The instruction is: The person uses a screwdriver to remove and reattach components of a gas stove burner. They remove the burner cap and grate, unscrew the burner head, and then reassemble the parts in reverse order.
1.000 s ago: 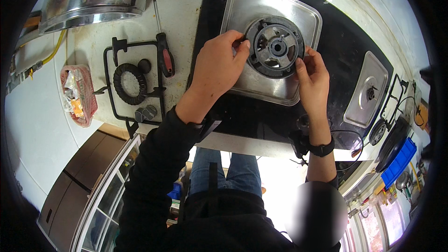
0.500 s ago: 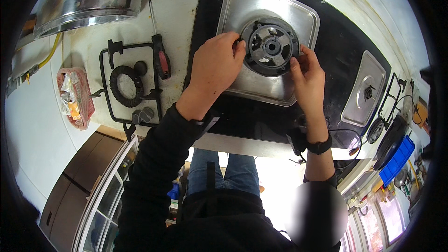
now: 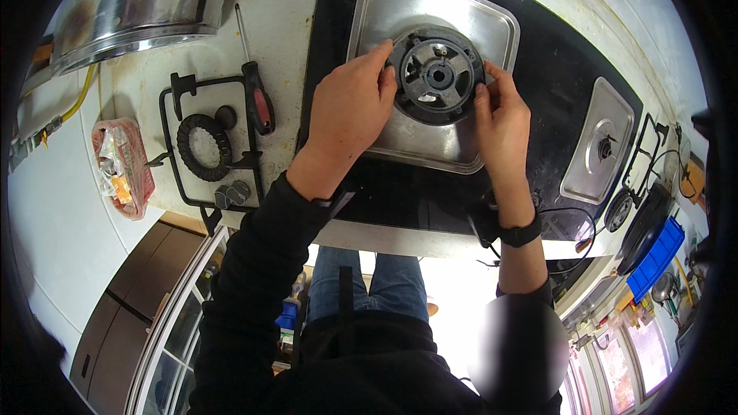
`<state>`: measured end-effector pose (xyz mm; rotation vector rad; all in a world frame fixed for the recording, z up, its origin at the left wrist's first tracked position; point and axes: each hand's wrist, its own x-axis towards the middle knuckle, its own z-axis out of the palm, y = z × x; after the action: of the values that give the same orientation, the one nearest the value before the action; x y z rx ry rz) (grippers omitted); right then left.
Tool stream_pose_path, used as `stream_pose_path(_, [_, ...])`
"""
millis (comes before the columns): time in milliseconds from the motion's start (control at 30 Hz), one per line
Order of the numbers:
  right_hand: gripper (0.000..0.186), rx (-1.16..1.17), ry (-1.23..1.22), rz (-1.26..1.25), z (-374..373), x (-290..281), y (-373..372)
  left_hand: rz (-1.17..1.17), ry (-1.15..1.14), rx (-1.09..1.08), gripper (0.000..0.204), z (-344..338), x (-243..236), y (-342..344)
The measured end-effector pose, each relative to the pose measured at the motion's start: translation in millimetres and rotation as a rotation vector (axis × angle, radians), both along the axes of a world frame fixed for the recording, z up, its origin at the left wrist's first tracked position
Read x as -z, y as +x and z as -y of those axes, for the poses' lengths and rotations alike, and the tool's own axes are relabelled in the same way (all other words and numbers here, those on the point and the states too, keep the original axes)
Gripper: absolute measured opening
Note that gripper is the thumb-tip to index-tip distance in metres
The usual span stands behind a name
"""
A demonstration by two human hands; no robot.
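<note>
A round dark metal gas burner base (image 3: 438,110) with a spoked, holed centre is over the steel drip tray (image 3: 384,0) of the black glass cooktop (image 3: 400,196). My left hand (image 3: 355,100) pinches its left rim between thumb and fingers. At its right rim my right hand (image 3: 501,107) grips with thumb and fingertips. The burner base looks level; whether it rests on the tray or is held just above it I cannot tell.
Left of the cooktop lie a black pan support (image 3: 164,155), a ridged burner ring (image 3: 184,155) and a screwdriver (image 3: 260,100). A large steel pot (image 3: 138,8) stands behind them, near a pink basket (image 3: 142,161). Another drip tray (image 3: 580,177) and a blue tray (image 3: 653,261) are at right.
The whole view has shifted slightly, the cooktop moving a little left in the picture. Both hands keep their hold on the burner base, which has barely moved over the tray.
</note>
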<state>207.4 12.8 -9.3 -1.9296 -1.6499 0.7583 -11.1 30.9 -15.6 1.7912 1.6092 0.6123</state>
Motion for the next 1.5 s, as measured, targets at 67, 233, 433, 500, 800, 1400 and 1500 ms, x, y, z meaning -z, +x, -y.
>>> stream_pose_path(67, [0.033, 0.019, -0.033, 0.026, 0.7, 1.9, -0.8, 0.007, 0.035, -0.001, 0.034, -0.1, 2.3, 1.3])
stream_pose_path(233, [0.031, -0.012, 0.010, 0.018, 0.8, 4.5, 0.0, 0.017, 0.033, -0.005, 0.034, 2.4, 5.8, 2.4])
stream_pose_path(433, [0.030, -0.008, -0.021, -0.001, -1.1, 3.3, 0.1, 0.040, 0.018, 0.001, 0.036, 0.4, 5.9, 2.9])
stream_pose_path(500, [0.031, 0.000, -0.028, -0.011, -0.7, 2.8, -0.7, 0.020, -0.001, 0.005, 0.036, 1.1, 4.2, 2.7])
stream_pose_path(800, [0.034, -0.026, 0.004, 0.081, 0.3, 3.3, -0.5, 0.046, 0.073, 0.002, 0.041, 5.5, 9.4, 6.2])
stream_pose_path(1400, [0.037, -0.010, -0.036, -0.048, 3.7, 13.8, 6.8, -0.009, 0.099, -0.056, 0.048, 12.1, 9.4, 9.2])
stream_pose_path(1500, [0.039, 0.056, 0.049, -0.119, 27.5, 9.8, 4.8, -0.041, 0.057, -0.039, 0.043, 31.1, -15.6, -2.9])
